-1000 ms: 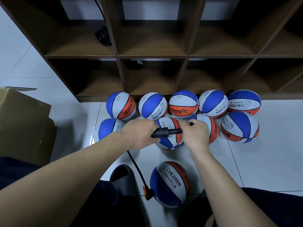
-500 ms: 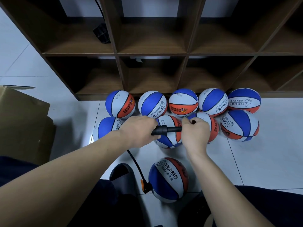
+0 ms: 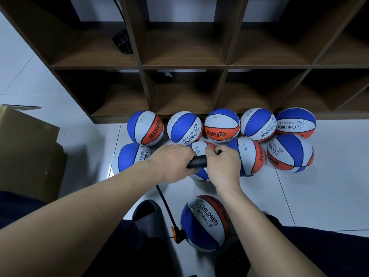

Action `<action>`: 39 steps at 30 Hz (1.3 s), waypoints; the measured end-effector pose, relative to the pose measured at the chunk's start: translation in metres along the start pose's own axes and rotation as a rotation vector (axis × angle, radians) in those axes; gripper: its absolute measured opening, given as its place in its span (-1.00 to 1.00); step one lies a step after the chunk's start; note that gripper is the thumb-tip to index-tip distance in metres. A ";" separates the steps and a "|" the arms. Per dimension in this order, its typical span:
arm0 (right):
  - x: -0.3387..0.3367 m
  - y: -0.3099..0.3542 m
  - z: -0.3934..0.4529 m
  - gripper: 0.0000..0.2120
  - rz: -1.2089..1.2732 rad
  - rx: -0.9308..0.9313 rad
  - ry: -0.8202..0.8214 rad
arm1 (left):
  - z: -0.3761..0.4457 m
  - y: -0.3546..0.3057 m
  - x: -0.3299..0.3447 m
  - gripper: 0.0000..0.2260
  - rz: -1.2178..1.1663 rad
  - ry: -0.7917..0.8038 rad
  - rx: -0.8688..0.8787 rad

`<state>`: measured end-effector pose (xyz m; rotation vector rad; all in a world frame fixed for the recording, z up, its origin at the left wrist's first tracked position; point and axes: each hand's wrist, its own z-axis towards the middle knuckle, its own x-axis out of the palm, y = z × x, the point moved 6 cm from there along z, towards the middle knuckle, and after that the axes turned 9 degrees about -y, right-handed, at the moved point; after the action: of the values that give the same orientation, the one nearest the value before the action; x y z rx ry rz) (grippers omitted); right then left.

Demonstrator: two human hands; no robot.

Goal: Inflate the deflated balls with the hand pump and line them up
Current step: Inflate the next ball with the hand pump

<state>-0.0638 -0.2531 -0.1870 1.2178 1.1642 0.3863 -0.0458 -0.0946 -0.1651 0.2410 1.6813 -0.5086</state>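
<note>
While the left hand [image 3: 171,162] grips the pump [image 3: 197,161] barrel, the right hand [image 3: 223,166] closes round its handle end, the two hands nearly touching. Hose [image 3: 164,204] drops from below the left hand to the ball [image 3: 203,222] on the floor, nearer the body. Nine balls [image 3: 221,124] lie beyond both hands.

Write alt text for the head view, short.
Both hands work a black hand pump pushed in: left hand grips the barrel, right hand the handle. Its hose runs to the near ball; nine balls sit before a wooden shelf.
</note>
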 end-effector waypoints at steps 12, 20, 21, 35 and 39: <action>-0.065 -0.001 0.059 -0.55 -0.054 -0.045 -0.177 | 0.001 0.027 -0.003 -0.75 -0.042 -0.024 -0.061; -0.039 0.011 0.023 -0.58 0.002 -0.079 -0.169 | -0.001 0.013 -0.004 -0.78 -0.049 -0.054 -0.041; -0.034 0.010 0.020 -0.58 0.003 -0.070 -0.153 | -0.001 0.011 -0.004 -0.78 -0.045 -0.052 -0.034; -0.001 0.004 -0.002 -0.60 0.028 -0.091 -0.036 | -0.001 -0.001 -0.001 -0.76 -0.025 -0.010 0.007; -0.009 0.001 0.011 -0.56 0.020 -0.047 0.012 | 0.000 0.002 0.001 -0.76 -0.065 0.004 0.007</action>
<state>-0.0578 -0.2656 -0.1824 1.1883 1.1480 0.4346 -0.0449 -0.0925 -0.1665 0.1927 1.6955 -0.5631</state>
